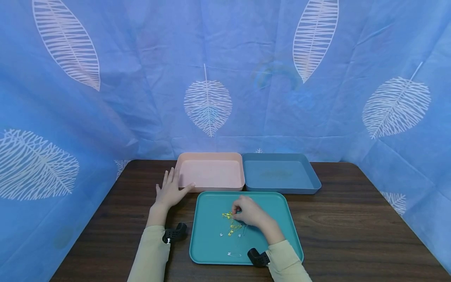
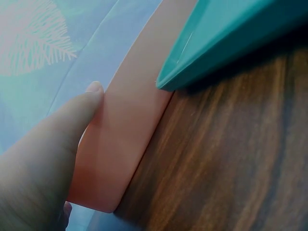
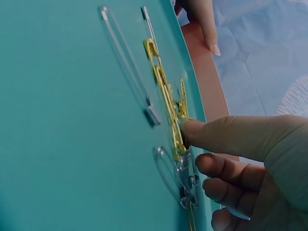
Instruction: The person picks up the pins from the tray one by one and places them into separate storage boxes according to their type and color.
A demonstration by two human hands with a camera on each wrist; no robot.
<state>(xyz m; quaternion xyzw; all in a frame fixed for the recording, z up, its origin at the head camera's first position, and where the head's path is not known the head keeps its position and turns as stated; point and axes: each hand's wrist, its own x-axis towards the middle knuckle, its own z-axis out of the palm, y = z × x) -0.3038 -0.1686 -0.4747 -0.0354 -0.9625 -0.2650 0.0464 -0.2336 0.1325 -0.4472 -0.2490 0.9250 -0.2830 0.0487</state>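
Gold safety pins (image 1: 234, 228) lie in a loose cluster on the teal tray (image 1: 208, 250), with several silver safety pins (image 3: 127, 62) around them. My right hand (image 1: 249, 212) reaches down into the cluster. In the right wrist view, its thumb (image 3: 207, 132) is against a gold safety pin (image 3: 166, 94), apparently pinching it; the index fingertip is largely hidden. The other fingers are curled. My left hand (image 1: 170, 192) rests with spread, straight fingers at the left end of the pink tray (image 1: 211, 156). Its thumb (image 2: 89, 98) touches that tray's near rim.
A blue tray (image 1: 282, 176) stands beside the pink one, behind the teal tray. A lone silver safety pin (image 1: 234, 255) lies near the teal tray's front edge. Dark wooden tabletop (image 1: 352, 227) surrounds the trays, and a blue leaf-patterned cloth (image 1: 246, 109) hangs behind.
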